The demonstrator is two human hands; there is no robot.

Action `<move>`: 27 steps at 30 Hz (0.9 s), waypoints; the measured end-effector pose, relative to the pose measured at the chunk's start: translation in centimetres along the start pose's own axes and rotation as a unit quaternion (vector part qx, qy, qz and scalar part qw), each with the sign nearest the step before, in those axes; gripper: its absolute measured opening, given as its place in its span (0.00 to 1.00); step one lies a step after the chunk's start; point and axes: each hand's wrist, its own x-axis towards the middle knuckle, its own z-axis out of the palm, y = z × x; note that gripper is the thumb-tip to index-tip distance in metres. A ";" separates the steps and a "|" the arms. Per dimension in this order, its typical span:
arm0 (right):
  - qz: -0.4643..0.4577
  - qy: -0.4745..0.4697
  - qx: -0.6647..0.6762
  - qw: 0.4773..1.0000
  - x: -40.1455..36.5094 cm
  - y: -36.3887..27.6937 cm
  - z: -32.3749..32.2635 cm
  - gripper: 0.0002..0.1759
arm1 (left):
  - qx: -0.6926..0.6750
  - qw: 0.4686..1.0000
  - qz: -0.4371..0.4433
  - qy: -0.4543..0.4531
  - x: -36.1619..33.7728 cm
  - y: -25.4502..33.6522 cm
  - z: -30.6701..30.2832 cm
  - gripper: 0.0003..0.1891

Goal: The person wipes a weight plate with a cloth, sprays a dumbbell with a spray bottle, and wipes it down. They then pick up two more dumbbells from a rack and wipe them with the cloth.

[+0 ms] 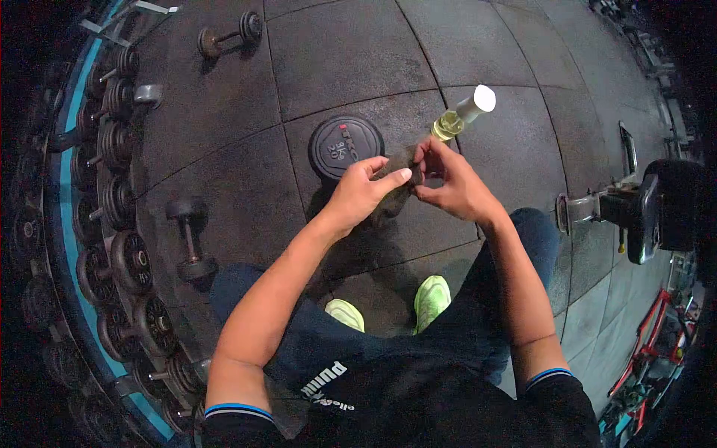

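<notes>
Both hands meet over the floor, in front of my knees. Between them is a dark, brownish cloth (397,166), crumpled and hard to make out against the floor. My left hand (362,193) pinches its left side between thumb and fingers. At its right side, my right hand (450,181) holds it with curled fingers. A round black weight (346,147) with white and red lettering lies just beyond my left hand. Just past my right hand stands a clear bottle (448,124) with yellowish liquid and a white top.
Racks of dumbbells (116,196) line the left side. One dumbbell (191,239) lies left of my knee, another (231,36) farther off. A bench with a black pad (644,213) is at the right. My shoes (432,299) are below my hands.
</notes>
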 end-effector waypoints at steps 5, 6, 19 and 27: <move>0.152 -0.155 -0.133 0.967 0.2 0.2 -1.4 0.10 | -0.005 0.999 0.032 -0.014 1.0 -1.8 -0.7 0.21; 0.191 -0.175 -0.120 0.958 0.2 0.1 -1.3 0.09 | 0.039 0.996 0.080 0.008 1.3 -2.4 -0.4 0.22; 0.308 0.252 0.446 0.801 -0.7 4.0 2.0 0.37 | 0.600 0.695 0.395 0.012 -4.1 1.8 6.1 0.34; 0.070 0.078 0.634 0.766 0.1 0.0 -0.1 0.40 | 0.407 0.808 0.363 0.223 -1.6 2.3 -1.8 0.22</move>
